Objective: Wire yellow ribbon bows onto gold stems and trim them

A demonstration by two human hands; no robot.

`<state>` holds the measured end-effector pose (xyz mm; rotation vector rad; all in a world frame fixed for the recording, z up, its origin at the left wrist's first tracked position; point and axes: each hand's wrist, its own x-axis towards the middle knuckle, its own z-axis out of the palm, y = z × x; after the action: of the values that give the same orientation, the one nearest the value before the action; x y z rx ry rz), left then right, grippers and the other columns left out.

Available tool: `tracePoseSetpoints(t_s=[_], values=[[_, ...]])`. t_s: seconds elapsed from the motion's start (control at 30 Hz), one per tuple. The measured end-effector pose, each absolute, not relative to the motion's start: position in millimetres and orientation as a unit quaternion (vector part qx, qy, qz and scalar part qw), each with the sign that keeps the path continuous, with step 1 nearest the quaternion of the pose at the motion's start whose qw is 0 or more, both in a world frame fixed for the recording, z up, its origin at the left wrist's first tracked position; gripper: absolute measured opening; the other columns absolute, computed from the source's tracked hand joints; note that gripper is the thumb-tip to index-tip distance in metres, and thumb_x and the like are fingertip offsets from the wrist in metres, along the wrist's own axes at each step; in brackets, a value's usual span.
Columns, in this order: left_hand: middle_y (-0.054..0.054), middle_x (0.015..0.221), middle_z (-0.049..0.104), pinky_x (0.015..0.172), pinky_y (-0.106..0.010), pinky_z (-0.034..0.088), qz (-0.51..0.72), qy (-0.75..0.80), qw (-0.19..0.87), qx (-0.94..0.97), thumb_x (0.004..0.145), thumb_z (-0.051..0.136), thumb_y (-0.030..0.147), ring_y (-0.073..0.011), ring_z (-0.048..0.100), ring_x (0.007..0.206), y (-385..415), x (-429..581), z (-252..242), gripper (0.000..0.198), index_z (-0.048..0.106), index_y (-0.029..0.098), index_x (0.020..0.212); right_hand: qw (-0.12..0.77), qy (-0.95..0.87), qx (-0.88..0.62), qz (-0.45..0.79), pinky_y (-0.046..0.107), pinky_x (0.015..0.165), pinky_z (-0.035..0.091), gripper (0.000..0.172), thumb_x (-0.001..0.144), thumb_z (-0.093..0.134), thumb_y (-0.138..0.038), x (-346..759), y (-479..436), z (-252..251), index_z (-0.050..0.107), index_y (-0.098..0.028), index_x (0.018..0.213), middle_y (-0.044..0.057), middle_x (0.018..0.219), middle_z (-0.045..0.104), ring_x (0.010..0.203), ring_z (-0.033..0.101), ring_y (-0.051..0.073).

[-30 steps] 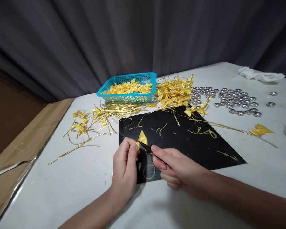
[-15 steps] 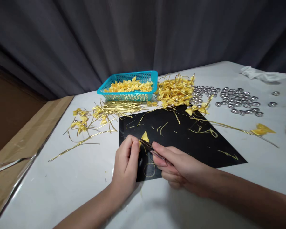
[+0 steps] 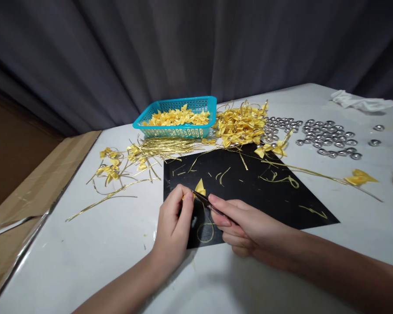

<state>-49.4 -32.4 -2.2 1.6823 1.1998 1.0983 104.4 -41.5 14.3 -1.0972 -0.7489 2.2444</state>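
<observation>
Over the near part of a black mat point(image 3: 258, 200), my left hand point(image 3: 175, 218) pinches a small yellow ribbon bow point(image 3: 200, 187) between thumb and fingers. My right hand point(image 3: 239, 220) grips a slim, dark, two-armed metal tool point(image 3: 212, 206), which looks like snips or tweezers. Its tip points left and reaches the base of the bow at my left fingertips. The exact contact is hidden by the thumb. A thin gold cord point(image 3: 205, 232) hangs below the bow and curls into a loop on the mat.
Behind the mat stands a blue basket point(image 3: 175, 132) of yellow bows. Gold cords point(image 3: 170, 147) lie before it, beside a pile of finished-looking bows point(image 3: 240, 124). Silver beads point(image 3: 327, 135) are spread at right, near a white cloth point(image 3: 362, 102). Cord scraps point(image 3: 225, 174) dot the mat.
The tool's arms look closer together now. My left thumb has shifted slightly right over the bow's base. The other things have stayed in place.
</observation>
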Motion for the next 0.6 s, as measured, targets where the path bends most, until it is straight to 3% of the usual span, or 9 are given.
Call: tracePoseSetpoints(t_s=[0.33, 0.6], values=[[0.002, 0.069, 0.049, 0.059, -0.023, 0.035, 0.416, 0.483, 0.31, 0.705, 0.094, 0.041, 0.023, -0.0108, 0.046, 0.063, -36.2, -48.9, -0.2, 0.02, 0.051, 0.019, 0.077, 0.287, -0.268, -0.414, 0.821, 0.016, 0.032, 0.009, 0.046, 0.091, 0.041, -0.053, 101.2, -43.0, 12.5, 0.034, -0.02, 0.059, -0.013, 0.033, 0.016, 0.032, 0.007, 0.004], [0.002, 0.07, 0.049, 0.061, -0.022, 0.036, 0.415, 0.463, 0.211, 0.754, 0.093, 0.042, 0.016, -0.0105, 0.047, 0.065, -39.0, -48.2, -0.8, 0.018, 0.05, 0.019, 0.077, 0.327, -0.279, -0.392, 0.813, 0.016, 0.033, 0.009, 0.05, 0.081, 0.052, -0.06, 99.6, -48.1, 5.3, 0.034, -0.02, 0.057, -0.013, 0.034, 0.015, 0.033, 0.007, 0.003]])
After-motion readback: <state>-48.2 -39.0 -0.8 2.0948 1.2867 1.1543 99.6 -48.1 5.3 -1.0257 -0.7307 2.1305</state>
